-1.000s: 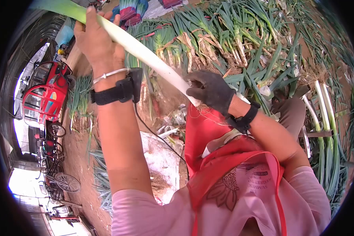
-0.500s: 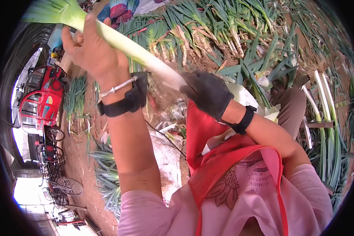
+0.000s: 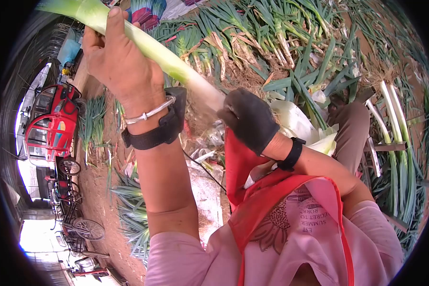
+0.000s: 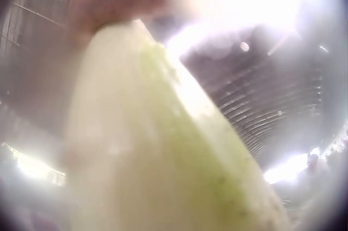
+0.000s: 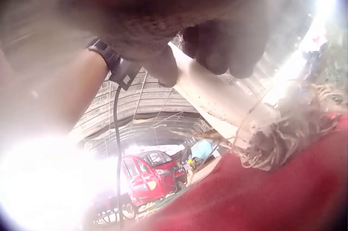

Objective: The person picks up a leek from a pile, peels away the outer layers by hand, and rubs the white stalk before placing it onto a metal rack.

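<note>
A leek (image 3: 169, 62) slants across the head view, its green top at upper left and its white end at my right hand. My bare left hand (image 3: 124, 71) grips the upper shaft, the thumb lying along it. Close up, the pale green and white leek shaft (image 4: 157, 144) fills the left wrist view. My right hand (image 3: 250, 119), in a dark glove, has its fingers curled round the white lower end. In the right wrist view, the stringy roots (image 5: 272, 144) stick out beyond the glove, close over the red apron (image 5: 261, 193).
Bundled leeks (image 3: 229, 43) lie in a row on the ground ahead. Several leeks (image 3: 395, 124) rest across a metal bar at right. Loose white leek leaves (image 3: 295, 119) lie by the right forearm. A cable (image 3: 207, 174) runs from the left wrist. A red vehicle (image 3: 55, 121) stands at left.
My left hand has shifted slightly right and down with the leek. The gloved fingers have curled tighter at its white end, and pale leaf pieces show more beside the right forearm.
</note>
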`<state>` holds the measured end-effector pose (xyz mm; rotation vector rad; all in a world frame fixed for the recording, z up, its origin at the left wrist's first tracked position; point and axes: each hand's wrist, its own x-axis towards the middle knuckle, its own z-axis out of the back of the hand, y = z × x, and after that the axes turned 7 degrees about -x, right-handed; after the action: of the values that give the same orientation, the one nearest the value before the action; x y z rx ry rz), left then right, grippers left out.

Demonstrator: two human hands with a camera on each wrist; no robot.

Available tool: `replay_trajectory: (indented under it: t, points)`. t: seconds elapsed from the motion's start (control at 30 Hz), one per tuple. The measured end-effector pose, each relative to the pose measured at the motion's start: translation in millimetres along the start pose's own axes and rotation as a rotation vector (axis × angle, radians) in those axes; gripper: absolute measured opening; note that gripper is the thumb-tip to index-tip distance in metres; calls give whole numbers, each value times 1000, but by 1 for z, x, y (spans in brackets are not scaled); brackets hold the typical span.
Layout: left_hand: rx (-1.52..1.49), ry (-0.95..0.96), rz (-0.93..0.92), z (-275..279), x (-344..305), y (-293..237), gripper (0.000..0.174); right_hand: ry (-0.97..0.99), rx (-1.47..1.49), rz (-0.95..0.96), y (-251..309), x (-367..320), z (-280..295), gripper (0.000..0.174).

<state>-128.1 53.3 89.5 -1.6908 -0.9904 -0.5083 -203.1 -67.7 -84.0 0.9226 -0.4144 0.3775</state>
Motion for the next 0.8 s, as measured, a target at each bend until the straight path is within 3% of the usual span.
replay_trajectory:
  t: [0.13,0.2,0.23,0.3,0.53,0.73,0.8]
  points:
    - [-22,43,-38,-5,-4,-7,20,22,82,-78,10,5,18,24]
    - [-48,34,-13,-14,-10,-11,23,-265,116,115,17,18,23,21]
    - [-47,39,-13,-13,-11,-12,23,-268,119,113,15,21,23,21]
    - [-21,36,22,-11,-10,-13,27,-150,99,119,12,27,22,21]
    - [34,9,22,-18,-13,-9,28,-150,151,121,7,22,9,14]
    - [154,-13,-94,-15,-13,-6,27,-79,-131,340,6,13,27,13]
    - [200,-11,-106,-6,-6,-5,29,153,-149,451,1,2,35,13]
